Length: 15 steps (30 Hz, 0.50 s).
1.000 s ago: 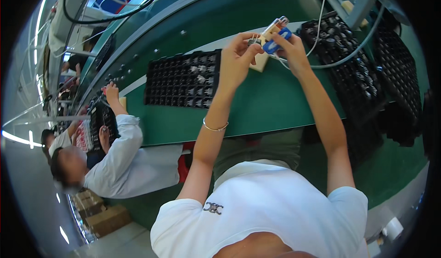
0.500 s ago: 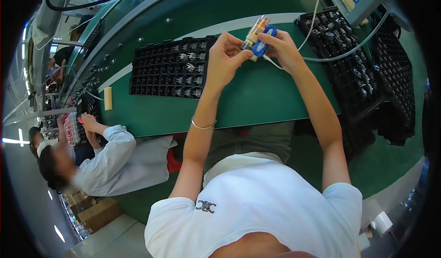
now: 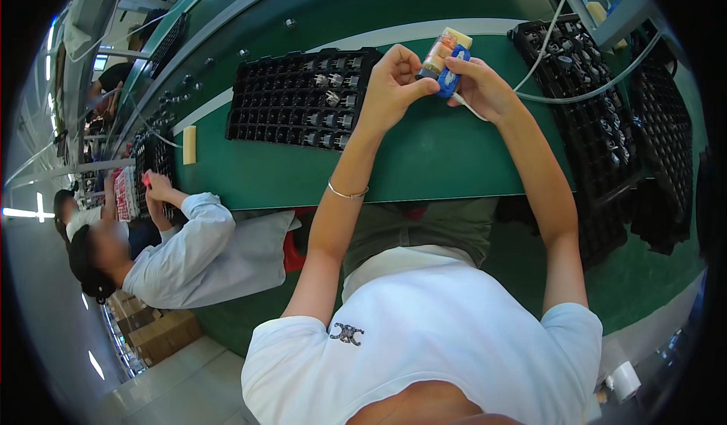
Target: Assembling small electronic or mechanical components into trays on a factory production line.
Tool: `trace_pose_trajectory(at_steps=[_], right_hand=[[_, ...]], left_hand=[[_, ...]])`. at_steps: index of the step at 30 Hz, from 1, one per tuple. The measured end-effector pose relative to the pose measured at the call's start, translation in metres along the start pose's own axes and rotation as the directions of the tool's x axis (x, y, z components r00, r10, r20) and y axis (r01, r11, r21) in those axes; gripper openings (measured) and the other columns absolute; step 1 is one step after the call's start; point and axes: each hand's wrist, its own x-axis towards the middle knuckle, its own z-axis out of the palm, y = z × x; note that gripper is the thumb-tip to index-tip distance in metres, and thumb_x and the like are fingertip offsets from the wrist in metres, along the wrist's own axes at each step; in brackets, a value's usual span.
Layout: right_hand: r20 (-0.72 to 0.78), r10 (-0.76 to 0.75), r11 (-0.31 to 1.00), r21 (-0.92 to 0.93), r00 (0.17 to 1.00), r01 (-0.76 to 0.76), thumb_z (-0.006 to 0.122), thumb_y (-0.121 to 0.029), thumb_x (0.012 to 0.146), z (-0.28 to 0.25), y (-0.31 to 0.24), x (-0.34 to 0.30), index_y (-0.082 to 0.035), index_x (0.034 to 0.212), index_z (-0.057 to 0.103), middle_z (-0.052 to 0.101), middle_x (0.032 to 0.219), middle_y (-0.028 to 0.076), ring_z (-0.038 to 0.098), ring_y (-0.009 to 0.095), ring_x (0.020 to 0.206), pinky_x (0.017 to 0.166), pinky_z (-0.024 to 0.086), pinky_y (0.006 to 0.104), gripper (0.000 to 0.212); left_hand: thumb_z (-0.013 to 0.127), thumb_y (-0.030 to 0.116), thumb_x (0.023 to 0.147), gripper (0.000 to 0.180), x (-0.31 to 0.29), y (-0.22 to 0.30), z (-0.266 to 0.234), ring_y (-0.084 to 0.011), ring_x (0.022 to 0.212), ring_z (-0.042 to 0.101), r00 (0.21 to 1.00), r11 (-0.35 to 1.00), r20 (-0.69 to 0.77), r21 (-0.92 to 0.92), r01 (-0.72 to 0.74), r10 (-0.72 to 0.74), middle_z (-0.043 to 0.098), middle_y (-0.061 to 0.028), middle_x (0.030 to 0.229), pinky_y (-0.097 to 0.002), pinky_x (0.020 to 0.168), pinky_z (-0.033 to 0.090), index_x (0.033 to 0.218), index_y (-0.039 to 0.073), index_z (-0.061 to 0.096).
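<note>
Above the green bench, my two hands meet around a small assembly. My left hand (image 3: 394, 85) pinches the dark lower end of a clear cylinder with copper-coloured parts inside (image 3: 438, 51). My right hand (image 3: 488, 90) is closed on a blue-wrapped piece (image 3: 453, 73) lying along the cylinder's side. From the blue piece's lower end runs a white cable (image 3: 472, 110). A cream block (image 3: 460, 37) shows behind the cylinder at its upper end; how these parts join is hidden by fingers. A black tray (image 3: 261, 107) of small metal-pronged parts lies left of my left hand.
More black trays (image 3: 583, 99) with parts stand at the right, crossed by a clear hose (image 3: 564, 99). A cream block (image 3: 189, 145) stands on the bench (image 3: 303, 175) at the left. Loose small parts lie along the far left. A co-worker (image 3: 182, 251) sits to my left.
The cylinder and blue piece have tilted a little in my hands, and the cream block now shows at the upper end. The whole view has shifted slightly. Both hands keep their grip.
</note>
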Motion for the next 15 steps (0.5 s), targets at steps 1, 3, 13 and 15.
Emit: trace_pose_trajectory(at_steps=[1, 3, 13, 15], right_hand=[[0.029, 0.013, 1.0, 0.019, 0.999, -0.014, 0.07, -0.03, 0.09, 0.0, 0.001, 0.001, -0.002, 0.112, 0.061, 0.068, 0.093, 0.006, 0.067, 0.013, 0.078, 0.061, 0.055, 0.0264, 0.037], [0.016, -0.018, 1.0, -0.022, 1.0, 0.018, 0.07, -0.03, 0.089, -0.002, 0.001, -0.002, -0.002, 0.112, 0.061, 0.068, 0.093, 0.006, 0.067, 0.013, 0.079, 0.064, 0.055, 0.0264, 0.037], [-0.143, -0.767, 0.363, -0.901, 0.626, 0.238, 0.072, -0.026, 0.087, -0.016, -0.02, 0.003, 0.004, 0.103, 0.067, 0.069, 0.086, 0.005, 0.062, 0.009, 0.074, 0.067, 0.049, 0.0253, 0.034], [-0.027, -0.773, 0.149, -0.979, 0.633, 0.14, 0.075, -0.029, 0.084, -0.023, -0.013, 0.004, 0.002, 0.106, 0.066, 0.068, 0.084, 0.01, 0.064, 0.013, 0.07, 0.063, 0.051, 0.0282, 0.039]], left_hand=[[0.083, 0.01, 0.078, 0.039, -0.001, 0.0, 0.0, -0.0061, 0.079, 0.06, 1.0, 1.0, -0.015, 0.009, -0.001, 0.001, 0.062, -0.0017, 0.088, -0.0182, 0.072, 0.05, 0.097, 0.004, 0.05], [0.083, 0.011, 0.077, 0.041, -0.005, 0.002, -0.001, -0.005, 0.079, 0.057, 0.999, 0.999, 0.031, -0.024, 0.032, -0.032, 0.058, 0.0002, 0.088, -0.0176, 0.072, 0.048, 0.098, 0.005, 0.049], [0.077, 0.042, 0.075, 0.044, -0.102, 0.027, -0.099, -0.0294, 0.092, 0.059, 0.845, 0.046, -0.412, 0.905, 0.423, 0.341, 0.064, -0.0091, 0.094, -0.0415, 0.076, 0.05, 0.096, 0.005, 0.065], [0.076, 0.045, 0.077, 0.046, -0.111, 0.017, -0.106, -0.0312, 0.092, 0.058, 0.847, -0.024, -0.458, 0.876, 0.481, 0.268, 0.064, -0.0105, 0.097, -0.0415, 0.079, 0.05, 0.097, 0.005, 0.064]])
